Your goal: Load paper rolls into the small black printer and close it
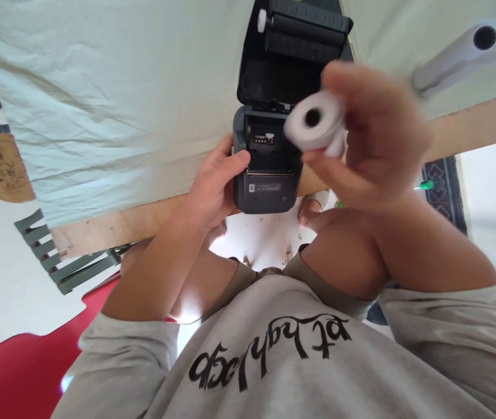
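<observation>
Printer point(269, 174) on table edge point(112, 224), lid open; paper roll point(315, 122) above-right; second roll point(453, 55) far right.

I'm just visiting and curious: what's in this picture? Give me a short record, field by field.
Left hand: left hand grips the side of a small dark printer
Right hand: right hand holds a white paper roll above the printer
Printer lid: lid swung open and back, paper bay showing
Printer position: at the edge of a table under a pale cloth
Also on the cloth: a white tube to the right
Beside the table: slatted green chair
</observation>
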Motion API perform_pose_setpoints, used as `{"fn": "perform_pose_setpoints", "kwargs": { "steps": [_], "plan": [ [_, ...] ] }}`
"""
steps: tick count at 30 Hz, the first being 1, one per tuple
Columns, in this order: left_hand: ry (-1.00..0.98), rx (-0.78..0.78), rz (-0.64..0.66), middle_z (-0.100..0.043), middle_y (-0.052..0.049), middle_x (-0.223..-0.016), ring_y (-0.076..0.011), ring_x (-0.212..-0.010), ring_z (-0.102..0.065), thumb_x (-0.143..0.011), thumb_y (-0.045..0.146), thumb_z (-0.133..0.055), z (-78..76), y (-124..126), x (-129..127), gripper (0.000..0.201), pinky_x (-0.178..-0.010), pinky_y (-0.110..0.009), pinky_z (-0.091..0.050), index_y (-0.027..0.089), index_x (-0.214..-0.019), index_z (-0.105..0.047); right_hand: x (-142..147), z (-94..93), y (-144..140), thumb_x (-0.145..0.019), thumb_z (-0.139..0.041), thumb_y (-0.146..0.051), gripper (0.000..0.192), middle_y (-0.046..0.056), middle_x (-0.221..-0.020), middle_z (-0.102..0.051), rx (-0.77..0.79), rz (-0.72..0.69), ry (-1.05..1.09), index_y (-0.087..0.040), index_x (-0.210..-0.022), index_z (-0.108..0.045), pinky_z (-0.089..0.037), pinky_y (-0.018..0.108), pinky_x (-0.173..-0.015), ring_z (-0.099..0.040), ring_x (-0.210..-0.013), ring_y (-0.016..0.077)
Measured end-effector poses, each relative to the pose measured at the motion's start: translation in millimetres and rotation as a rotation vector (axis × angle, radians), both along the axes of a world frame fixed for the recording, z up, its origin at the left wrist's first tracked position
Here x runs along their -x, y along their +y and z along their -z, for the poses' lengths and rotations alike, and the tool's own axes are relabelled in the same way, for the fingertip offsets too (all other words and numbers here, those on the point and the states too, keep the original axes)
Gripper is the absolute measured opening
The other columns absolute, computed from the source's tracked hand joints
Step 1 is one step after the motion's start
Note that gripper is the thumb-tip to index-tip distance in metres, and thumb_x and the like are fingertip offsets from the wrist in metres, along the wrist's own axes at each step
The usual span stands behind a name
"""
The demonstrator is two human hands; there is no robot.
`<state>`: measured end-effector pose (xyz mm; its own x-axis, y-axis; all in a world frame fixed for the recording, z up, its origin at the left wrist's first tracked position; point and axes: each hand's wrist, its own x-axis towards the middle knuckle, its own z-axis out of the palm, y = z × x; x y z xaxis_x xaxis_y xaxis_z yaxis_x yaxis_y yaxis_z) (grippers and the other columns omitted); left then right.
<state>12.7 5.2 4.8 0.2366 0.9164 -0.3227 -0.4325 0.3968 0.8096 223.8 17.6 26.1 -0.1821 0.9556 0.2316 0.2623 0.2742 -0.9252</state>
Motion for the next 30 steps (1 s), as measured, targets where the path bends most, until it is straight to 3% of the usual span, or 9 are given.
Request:
{"fn": "perform_pose_setpoints", "kwargs": {
  "steps": [3, 8, 11, 14, 17, 19, 24, 27, 30],
  "plan": [
    [0.001, -0.006, -0.017, -0.069, 0.000, -0.078, -0.0199, -0.080, -0.076, -0.086, 0.040, -0.074, 2.0, -0.4, 0.8, 0.026, -0.056, -0.025, -0.058, 0.020, -0.101, -0.065, 13.4, 8.6, 2.2, -0.081, -0.069, -0.027, 0.035, -0.003, -0.120, -0.068, -0.285, -0.086, -0.206, -0.037, -0.113, -0.059, -0.055, 0.044, -0.095, -0.069, -0.112, 0.0244],
    [0.018, 0.013, 0.018, -0.073, -0.001, -0.084, -0.0218, -0.084, -0.077, -0.087, 0.039, -0.072, 3.5, -0.8, 3.3, 0.030, -0.053, -0.025, -0.056, 0.021, -0.110, -0.064, 26.7, 12.9, 12.1, -0.083, -0.057, -0.014, 0.019, -0.002, -0.111, -0.075, -0.338, -0.037, -0.444, -0.030, -0.093, -0.056, -0.052, 0.046, -0.090, -0.073, -0.098, 0.0236],
    [0.000, -0.004, 0.012, -0.074, -0.001, -0.084, -0.0197, -0.080, -0.076, -0.088, 0.038, -0.072, 3.5, -0.8, 3.4, 0.029, -0.055, -0.025, -0.056, 0.020, -0.110, -0.066, 25.1, 12.7, 13.8, -0.081, -0.058, -0.015, 0.016, -0.002, -0.116, -0.074, -0.442, -0.023, -0.444, -0.030, -0.086, -0.057, -0.053, 0.045, -0.086, -0.070, -0.107, 0.0241],
    [0.008, 0.000, -0.012, -0.072, 0.000, -0.080, -0.0174, -0.077, -0.075, -0.086, 0.036, -0.074, 1.7, -0.6, 1.8, 0.026, -0.054, -0.023, -0.055, 0.019, -0.104, -0.067, 24.2, 13.0, 11.8, -0.082, -0.057, -0.017, 0.012, -0.001, -0.102, -0.074, -0.567, -0.002, -0.412, -0.028, -0.079, -0.058, -0.052, 0.043, -0.078, -0.068, -0.096, 0.0228],
    [0.035, 0.013, -0.010, -0.073, -0.001, -0.082, -0.0224, -0.091, -0.076, -0.084, 0.042, -0.073, 0.5, -0.3, 1.2, 0.030, -0.054, -0.025, -0.055, 0.020, -0.103, -0.065, 26.5, 14.9, 6.0, -0.085, -0.058, -0.020, 0.011, -0.002, -0.081, -0.070, -0.709, -0.001, -0.414, -0.028, -0.077, -0.058, -0.044, 0.041, -0.070, -0.061, -0.076, 0.0201],
    [0.040, -0.002, 0.010, -0.075, -0.001, -0.088, -0.0264, -0.105, -0.074, -0.080, 0.048, -0.077, 1.6, -0.6, 2.4, 0.038, -0.057, -0.026, -0.056, 0.022, -0.105, -0.065, 28.7, 17.5, 0.9, -0.086, -0.060, -0.021, 0.010, -0.003, -0.078, -0.069, -0.770, -0.053, -0.395, -0.028, -0.080, -0.056, -0.040, 0.040, -0.068, -0.060, -0.073, 0.0187],
    [0.116, -0.059, 0.035, -0.074, 0.002, -0.105, -0.0311, -0.119, -0.066, -0.070, 0.040, -0.086, 7.0, -4.1, 4.5, 0.056, -0.077, -0.033, -0.059, 0.031, -0.120, -0.061, 27.5, 21.2, -4.0, -0.090, -0.065, -0.041, 0.015, -0.003, -0.081, -0.069, -0.788, -0.175, -0.370, -0.029, -0.089, -0.057, -0.042, 0.041, -0.071, -0.062, -0.078, 0.0202],
    [0.122, -0.068, -0.002, -0.072, 0.000, -0.107, -0.0278, -0.111, -0.068, -0.071, 0.032, -0.083, 5.1, -6.7, 2.1, 0.056, -0.075, -0.033, -0.057, 0.030, -0.122, -0.060, 20.1, 17.3, 3.9, -0.089, -0.060, -0.042, 0.014, 0.001, -0.088, -0.065, -0.714, 0.002, -0.185, -0.029, -0.091, -0.057, -0.048, 0.042, -0.080, -0.063, -0.088, 0.0221],
    [0.137, -0.083, -0.002, -0.071, -0.003, -0.111, -0.0254, -0.106, -0.069, -0.068, 0.024, -0.083, 1.4, -6.7, 1.0, 0.058, -0.077, -0.032, -0.058, 0.028, -0.121, -0.060, 12.1, 13.3, 14.8, -0.089, -0.056, -0.043, 0.028, 0.006, -0.129, -0.059, -0.496, 0.207, -0.075, -0.030, -0.113, -0.052, -0.051, 0.040, -0.094, -0.059, -0.121, 0.0234]
  ]
}}
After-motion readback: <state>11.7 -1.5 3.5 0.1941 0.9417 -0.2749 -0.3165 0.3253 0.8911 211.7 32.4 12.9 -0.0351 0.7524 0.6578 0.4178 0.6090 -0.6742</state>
